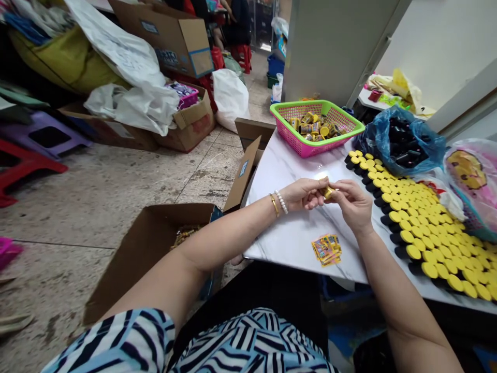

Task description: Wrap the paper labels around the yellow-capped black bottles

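Observation:
Between my two hands, above the white marbled table (283, 228), is a small yellow capped container (328, 192). My left hand (305, 195), with a pearl bracelet and a gold bangle at the wrist, grips it from the left. From the other side, the fingers of my right hand (352, 203) pinch it; they partly hide it. Below my hands lies a small pile of printed yellow stickers (326, 249). Beyond them stands a pink and green basket (301, 146) holding several similar yellow containers (316, 127).
Rows of black pieces with yellow tops (423, 223) cover the table's right side. Behind them sit a blue plastic bag (404, 137) of black pieces and a printed pink bag (471, 176). An open cardboard box (132, 259) stands on the floor at left. People sit far back.

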Demonstrator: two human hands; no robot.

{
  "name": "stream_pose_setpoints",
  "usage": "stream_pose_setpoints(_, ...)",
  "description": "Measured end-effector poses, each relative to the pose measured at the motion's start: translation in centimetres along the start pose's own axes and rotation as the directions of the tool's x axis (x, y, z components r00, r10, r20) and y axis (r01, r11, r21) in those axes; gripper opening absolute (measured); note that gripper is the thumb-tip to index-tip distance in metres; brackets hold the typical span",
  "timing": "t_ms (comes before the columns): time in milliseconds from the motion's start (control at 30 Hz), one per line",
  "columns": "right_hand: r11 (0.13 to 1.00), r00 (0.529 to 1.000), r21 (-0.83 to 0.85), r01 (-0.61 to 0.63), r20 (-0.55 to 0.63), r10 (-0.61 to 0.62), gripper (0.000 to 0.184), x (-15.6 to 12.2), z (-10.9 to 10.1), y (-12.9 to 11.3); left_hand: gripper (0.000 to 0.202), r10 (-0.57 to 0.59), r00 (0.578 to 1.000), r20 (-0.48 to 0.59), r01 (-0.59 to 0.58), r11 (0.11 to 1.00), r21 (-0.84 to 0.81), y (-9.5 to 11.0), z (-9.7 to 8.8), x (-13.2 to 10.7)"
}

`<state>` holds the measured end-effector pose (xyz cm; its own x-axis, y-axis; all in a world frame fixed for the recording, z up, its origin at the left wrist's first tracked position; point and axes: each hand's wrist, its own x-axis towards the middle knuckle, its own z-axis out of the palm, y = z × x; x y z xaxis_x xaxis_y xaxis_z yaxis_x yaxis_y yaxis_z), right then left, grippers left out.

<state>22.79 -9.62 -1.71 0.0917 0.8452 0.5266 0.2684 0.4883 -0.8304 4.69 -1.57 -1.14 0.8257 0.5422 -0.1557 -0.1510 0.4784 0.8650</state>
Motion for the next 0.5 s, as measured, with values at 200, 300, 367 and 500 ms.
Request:
stream_pose_setpoints(200,0.964,0.999,-0.264,-0.034,0.016,0.04,0.039,-0.1,0.9,-0.4,0.056,0.046,0.997,-0.065,-0.038,0.993,0.109,-0.3,-0.4,0.3)
stream_pose_setpoints(300,0.94,0.999,-0.34,0.01,0.037,0.003,0.03,-0.3,1.7,-0.7,0.058,0.041,0.995,-0.086,-0.025,0.983,0.184,0.0,-0.8,0.1)
stream_pose_setpoints(367,0.949,0.996,-0.315,0.018,0.084,0.009,0.031,-0.3,1.7,-0.5,0.056,0.042,0.992,-0.122,-0.013,0.973,0.23,0.4,-1.1,-0.1)
stream_pose_setpoints(500,0.954,0.994,-0.3,0.019,0.109,0.014,0.026,1.5,1.2,0.1,0.047,0.073,0.976,-0.203,-0.025,0.972,0.233,1.3,-1.4,-0.5)
